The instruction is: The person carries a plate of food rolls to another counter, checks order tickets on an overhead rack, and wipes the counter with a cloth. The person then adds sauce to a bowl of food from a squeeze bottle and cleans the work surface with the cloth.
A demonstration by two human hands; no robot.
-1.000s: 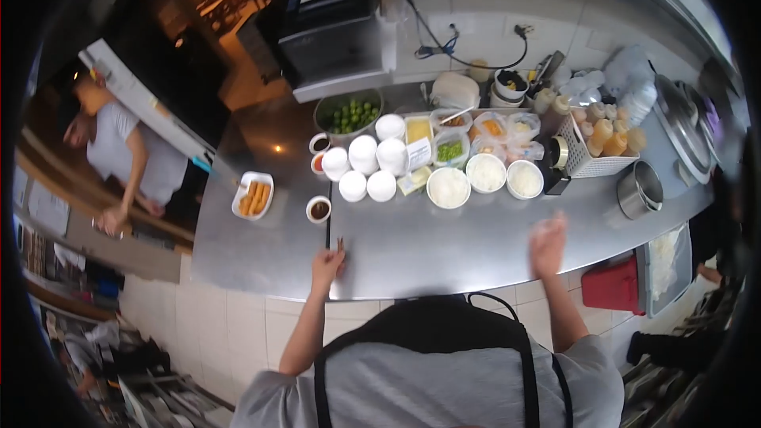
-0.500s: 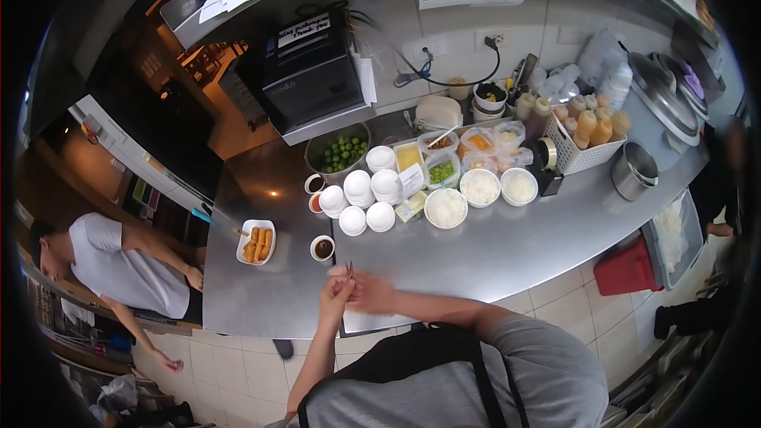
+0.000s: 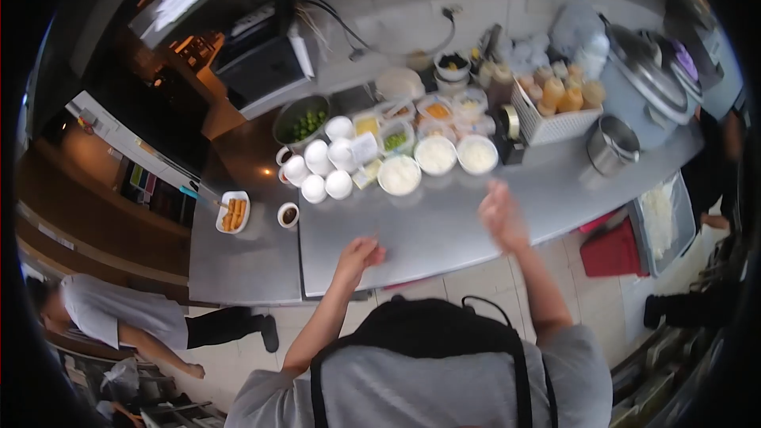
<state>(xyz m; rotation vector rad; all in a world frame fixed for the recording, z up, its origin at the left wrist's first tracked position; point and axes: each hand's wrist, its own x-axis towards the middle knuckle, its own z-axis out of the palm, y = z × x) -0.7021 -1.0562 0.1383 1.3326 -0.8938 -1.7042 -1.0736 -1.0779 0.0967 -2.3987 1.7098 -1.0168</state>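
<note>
My left hand is over the front part of the steel counter, its fingers curled together. Whether something small is between them I cannot make out. Smeared by motion, my right hand is raised over the counter to the right, just in front of a bowl of white rice, and its fingers are not clear. Two more rice bowls, a middle one and a left one, stand in the same row. Left of my left hand are a small cup of dark sauce and a white dish of fried rolls.
Stacked white cups, a pot of green limes and tubs of toppings line the back. Farther right are a basket of sauce bottles and a steel pot. A person in a light shirt stands at left.
My hands, together near the sauce cup before, are now apart, the right one swung far to the right. The view has shifted, and the person at left has moved lower in it.
</note>
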